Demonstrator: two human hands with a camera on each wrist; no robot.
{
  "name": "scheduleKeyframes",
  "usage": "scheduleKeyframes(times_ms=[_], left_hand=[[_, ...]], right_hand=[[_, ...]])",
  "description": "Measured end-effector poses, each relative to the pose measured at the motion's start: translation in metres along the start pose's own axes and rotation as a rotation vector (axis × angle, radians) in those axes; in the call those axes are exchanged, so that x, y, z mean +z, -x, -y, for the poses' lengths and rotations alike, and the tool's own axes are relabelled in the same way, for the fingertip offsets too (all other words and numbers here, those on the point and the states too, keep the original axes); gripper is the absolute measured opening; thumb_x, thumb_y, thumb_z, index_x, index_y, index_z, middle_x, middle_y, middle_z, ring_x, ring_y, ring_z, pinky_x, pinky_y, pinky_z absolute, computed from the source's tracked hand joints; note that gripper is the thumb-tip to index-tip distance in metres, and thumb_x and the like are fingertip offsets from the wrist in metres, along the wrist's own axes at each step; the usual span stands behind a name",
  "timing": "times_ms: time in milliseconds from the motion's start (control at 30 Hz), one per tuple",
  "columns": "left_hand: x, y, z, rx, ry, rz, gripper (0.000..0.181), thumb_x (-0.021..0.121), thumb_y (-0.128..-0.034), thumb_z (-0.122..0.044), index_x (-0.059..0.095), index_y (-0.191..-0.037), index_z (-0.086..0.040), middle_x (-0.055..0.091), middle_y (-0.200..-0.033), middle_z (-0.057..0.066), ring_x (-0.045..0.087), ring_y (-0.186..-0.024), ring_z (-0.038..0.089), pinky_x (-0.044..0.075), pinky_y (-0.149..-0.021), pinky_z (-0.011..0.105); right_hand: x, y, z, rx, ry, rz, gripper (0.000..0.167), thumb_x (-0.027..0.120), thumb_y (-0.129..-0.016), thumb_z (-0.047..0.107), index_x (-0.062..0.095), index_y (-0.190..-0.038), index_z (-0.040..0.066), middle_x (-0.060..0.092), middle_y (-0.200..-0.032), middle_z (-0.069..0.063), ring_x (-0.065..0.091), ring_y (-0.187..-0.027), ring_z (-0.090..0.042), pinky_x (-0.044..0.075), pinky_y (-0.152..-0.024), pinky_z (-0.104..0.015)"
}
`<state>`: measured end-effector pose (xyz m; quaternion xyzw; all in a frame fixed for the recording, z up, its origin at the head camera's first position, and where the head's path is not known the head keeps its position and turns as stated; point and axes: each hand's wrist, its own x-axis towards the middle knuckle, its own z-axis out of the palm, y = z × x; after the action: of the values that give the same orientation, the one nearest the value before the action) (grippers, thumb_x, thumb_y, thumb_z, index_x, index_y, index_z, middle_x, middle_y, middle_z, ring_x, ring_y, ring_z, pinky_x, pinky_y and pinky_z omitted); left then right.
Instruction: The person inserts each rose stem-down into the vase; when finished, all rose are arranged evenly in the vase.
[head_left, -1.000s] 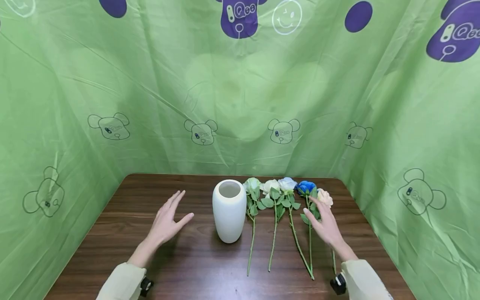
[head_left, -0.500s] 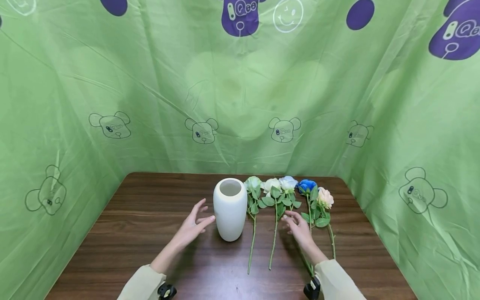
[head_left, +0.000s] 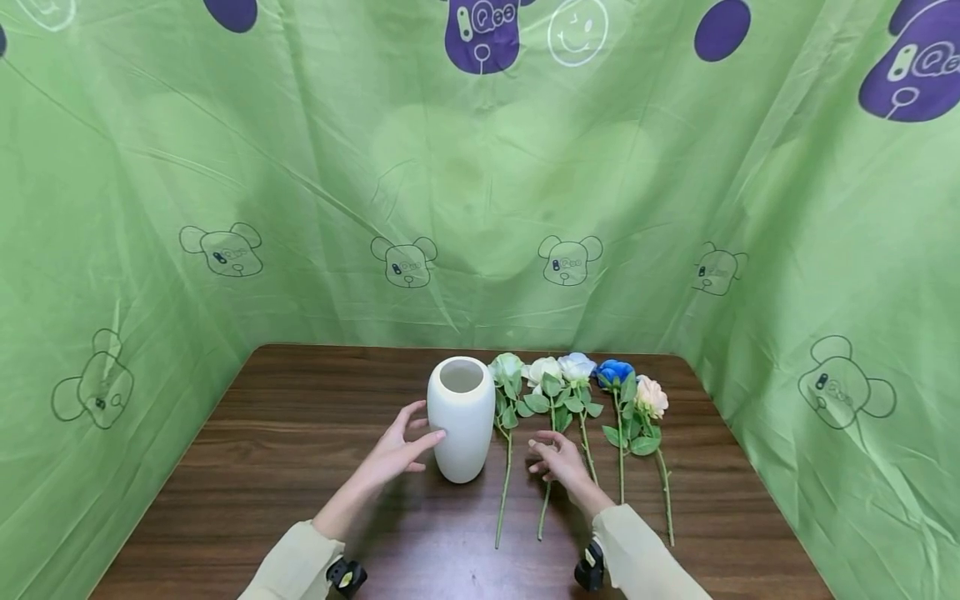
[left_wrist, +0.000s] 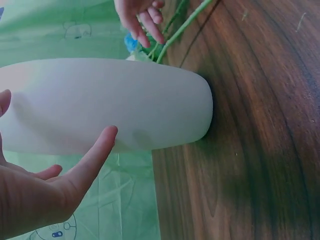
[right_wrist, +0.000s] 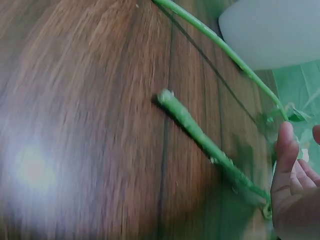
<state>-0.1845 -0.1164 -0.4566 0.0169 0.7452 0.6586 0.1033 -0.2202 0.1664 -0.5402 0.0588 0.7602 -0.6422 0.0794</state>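
A white vase point(head_left: 462, 429) stands upright on the brown table, its mouth facing up. My left hand point(head_left: 392, 454) is at its left side, the thumb in front of the wall and the fingers spread; whether they touch it I cannot tell. In the left wrist view a fingertip lies over the vase point(left_wrist: 100, 102). My right hand point(head_left: 564, 467), fingers loosely bent, hovers over the stem of a white rose point(head_left: 543, 372) and holds nothing. A pale green rose point(head_left: 506, 371) lies between the vase and that hand. Rose stems point(right_wrist: 200, 137) show near the right hand in the right wrist view.
Right of the white rose lie a pale blue rose point(head_left: 577, 367), a blue rose point(head_left: 613, 373) and a pale pink flower point(head_left: 651, 397), stems toward the front. A green printed cloth point(head_left: 480, 208) surrounds the wooden table point(head_left: 277, 433) at the back and sides.
My left hand has moved right, up to the vase. My right hand has moved left from the blue rose to the white rose's stem, its fingers bending more. Vase and flowers lie unmoved.
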Motion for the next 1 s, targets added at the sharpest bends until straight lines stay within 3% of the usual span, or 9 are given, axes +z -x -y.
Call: scheduleKeyframes(times_ms=[433, 733, 1000], left_hand=[[0.0, -0.001, -0.004, -0.032, 0.061, 0.033, 0.065, 0.064, -0.0808, -0.032, 0.032, -0.131, -0.008, 0.041, -0.124, 0.027, 0.056, -0.093, 0.036, 0.052, -0.062, 0.042], [0.001, 0.014, -0.027, -0.031, 0.074, 0.065, 0.06, 0.061, -0.084, -0.023, 0.03, -0.131, -0.001, 0.038, -0.123, 0.033, 0.051, -0.097, 0.044, 0.051, -0.064, 0.043], [0.002, 0.016, -0.03, -0.025, 0.08, 0.067, 0.059, 0.061, -0.0842, -0.021, 0.03, -0.13, -0.001, 0.037, -0.124, 0.033, 0.05, -0.098, 0.045, 0.051, -0.064, 0.043]], right_hand=[[0.027, -0.006, -0.006, -0.01, 0.044, 0.014, 0.049, 0.063, -0.081, 0.013, 0.041, -0.119, -0.009, 0.064, -0.083, -0.018, 0.057, -0.047, -0.014, 0.042, -0.04, -0.022], [0.033, -0.007, -0.01, -0.022, -0.11, 0.064, 0.051, 0.059, -0.078, -0.002, 0.036, -0.122, -0.01, 0.062, -0.083, -0.022, 0.057, -0.05, -0.012, 0.044, -0.043, -0.017], [0.023, -0.002, -0.015, -0.123, -0.145, 0.152, 0.05, 0.056, -0.078, -0.004, 0.035, -0.123, -0.01, 0.06, -0.084, -0.024, 0.058, -0.056, -0.015, 0.048, -0.049, -0.021]])
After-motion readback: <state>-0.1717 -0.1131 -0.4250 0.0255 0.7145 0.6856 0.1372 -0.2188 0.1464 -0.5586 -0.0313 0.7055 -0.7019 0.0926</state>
